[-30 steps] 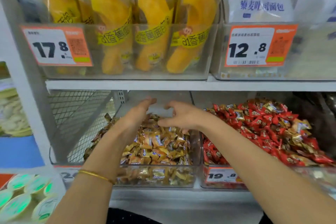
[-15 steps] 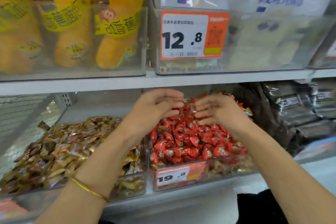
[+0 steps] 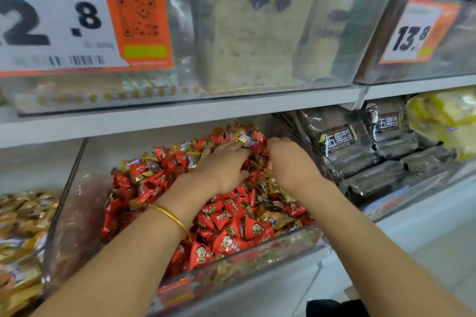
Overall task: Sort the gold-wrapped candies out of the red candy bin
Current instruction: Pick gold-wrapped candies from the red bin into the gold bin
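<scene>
bin point(image 3: 73, 203): red candies point(image 3: 226, 219) with gold-wrapped candies point(image 3: 273, 217) | left hand point(image 3: 223, 165) flat on top | right hand point(image 3: 291, 162) grip unclear

Clear red candy bin point(image 3: 77, 188) heaped full; gold-wrapped candies point(image 3: 243, 137) mixed among red ones, mostly rear right

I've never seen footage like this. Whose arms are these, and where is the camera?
No machine here: a person wears one camera on the head, so you look down along their own arms. The left hand, with a gold bangle on its wrist, and the right hand reach into a clear bin of red candies with gold-wrapped candies mixed in. Both hands rest on the pile; whether either grips a candy is hidden. A bin of gold candies stands to the left, dark packets to the right.
</scene>
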Demonstrator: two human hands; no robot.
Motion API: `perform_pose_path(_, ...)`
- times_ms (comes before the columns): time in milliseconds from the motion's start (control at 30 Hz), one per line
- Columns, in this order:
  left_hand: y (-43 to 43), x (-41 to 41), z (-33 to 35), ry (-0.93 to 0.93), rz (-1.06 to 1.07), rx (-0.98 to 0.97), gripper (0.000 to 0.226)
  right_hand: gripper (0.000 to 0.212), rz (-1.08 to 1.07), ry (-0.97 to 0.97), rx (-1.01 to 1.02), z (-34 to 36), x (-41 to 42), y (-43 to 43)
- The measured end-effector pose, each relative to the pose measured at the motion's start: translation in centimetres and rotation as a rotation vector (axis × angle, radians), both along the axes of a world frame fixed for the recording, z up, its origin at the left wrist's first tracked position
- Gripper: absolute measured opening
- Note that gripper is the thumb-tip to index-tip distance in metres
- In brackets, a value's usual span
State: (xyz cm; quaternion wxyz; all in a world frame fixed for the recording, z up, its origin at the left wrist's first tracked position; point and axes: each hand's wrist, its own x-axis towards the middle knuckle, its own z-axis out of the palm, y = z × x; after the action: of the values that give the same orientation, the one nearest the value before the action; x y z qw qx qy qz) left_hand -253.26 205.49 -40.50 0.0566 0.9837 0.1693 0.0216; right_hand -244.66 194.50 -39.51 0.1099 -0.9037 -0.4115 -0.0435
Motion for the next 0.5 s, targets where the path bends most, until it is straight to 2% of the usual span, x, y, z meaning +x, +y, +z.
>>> perform_pose_path(100, 0.8, -0.5, 0.5, -0.021, 0.021, 0.047, 0.038, 0.037, 0.025, 0.036, 0.027, -0.9, 0.7, 0.5)
perform_pose_path(200, 1.1, -1.2, 1.5, 0.051, 0.012, -0.010, 0.028, 0.027, 0.120, 0.290, 0.190, -1.2, 1.3, 0.5)
perform_pose_path(267, 1.1, -1.4, 2.5, 0.094, 0.009, -0.059, 0.022, 0.035, 0.203, 0.492, 0.277, -1.1, 1.0, 0.3)
perform_pose_path(300, 1.1, -1.4, 2.9, 0.111, 0.011, -0.092, 0.019, 0.042, 0.220, 0.518, 0.272, -1.1, 0.8, 0.3)
perform_pose_path(400, 1.1, -1.4, 3.3, 0.129, 0.044, -0.137, 0.022, 0.058, 0.205, 0.478, 0.289, -1.3, 0.9, 0.0)
perform_pose_path(500, 0.9, -1.5, 2.7, 0.011, 0.075, -0.097, 0.022, 0.059, 0.128, 0.379, 0.254, -1.3, 1.4, -0.6)
